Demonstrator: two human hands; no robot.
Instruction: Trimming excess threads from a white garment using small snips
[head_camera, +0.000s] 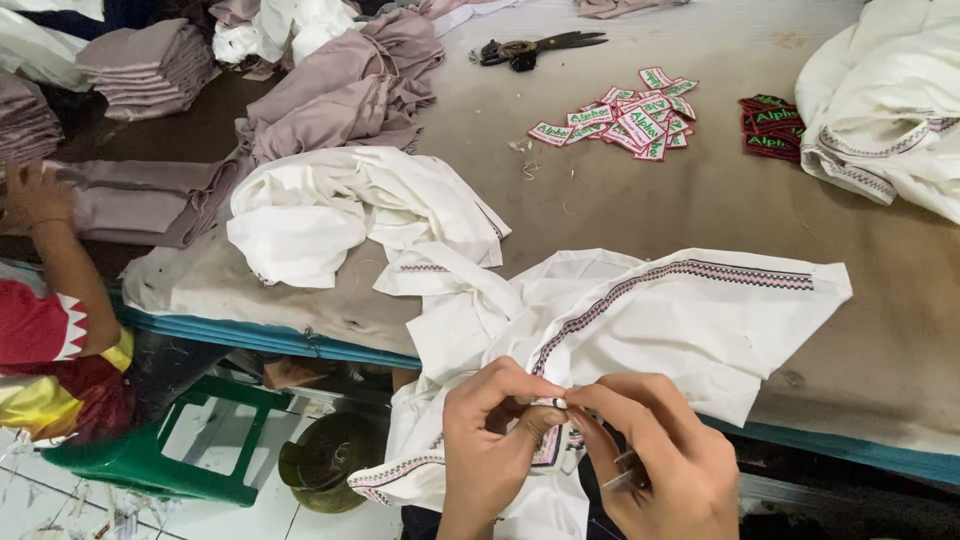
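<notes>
My left hand (495, 440) and my right hand (665, 460) meet at the bottom centre, both pinching the edge of a white garment (690, 320) with a dark patterned trim stripe. The thumbs and forefingers press together on a small label at the trim. A thin metal tool, partly hidden, lies in the palm of my right hand. The garment spreads from my hands up onto the table (700, 200) and hangs over its front edge.
Another crumpled white garment (340, 215) lies to the left. Mauve cloth (345, 85) is piled behind it. Woven labels (625, 120) and scissors (530, 47) lie at the back. More white cloth (890, 100) is at the right. Another person's arm (60, 260) is at the far left, above a green stool (190, 440).
</notes>
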